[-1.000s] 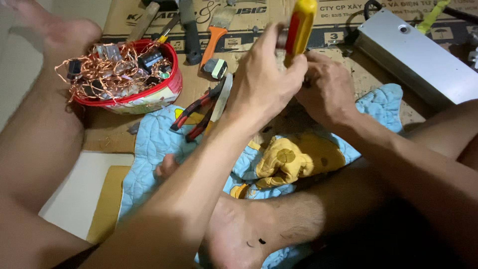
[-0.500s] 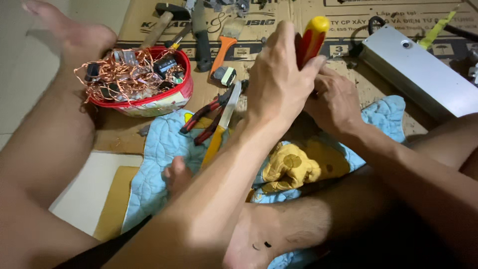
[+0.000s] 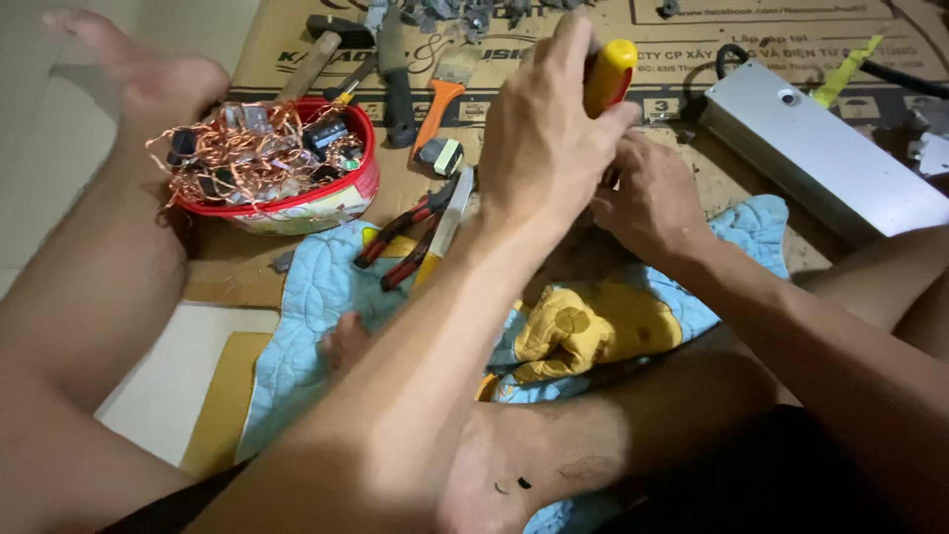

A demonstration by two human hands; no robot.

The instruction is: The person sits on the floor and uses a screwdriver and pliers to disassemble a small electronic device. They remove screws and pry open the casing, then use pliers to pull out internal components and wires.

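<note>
Hands sit a little higher and nearer the middle of the view than half a second ago, with the red bowl [image 3: 287,203] of copper wire shifted right along with the rest of the floor scene. Left hand [image 3: 549,138] wraps its fingers [image 3: 568,49] tightly around the yellow-and-red handle of a screwdriver [image 3: 608,74], held upright above the cardboard [image 3: 297,44]. Right hand [image 3: 647,193] curls just beneath it, fingers closed on something I cannot make out, since the left hand hides it. Screwdriver's shaft and tip are hidden too. Red-handled pliers [image 3: 405,232] lie on the blue quilted cloth [image 3: 306,297], just left of the hands. Grey metal box [image 3: 825,158] lies to the right, its far end cut off by the frame edge
</note>
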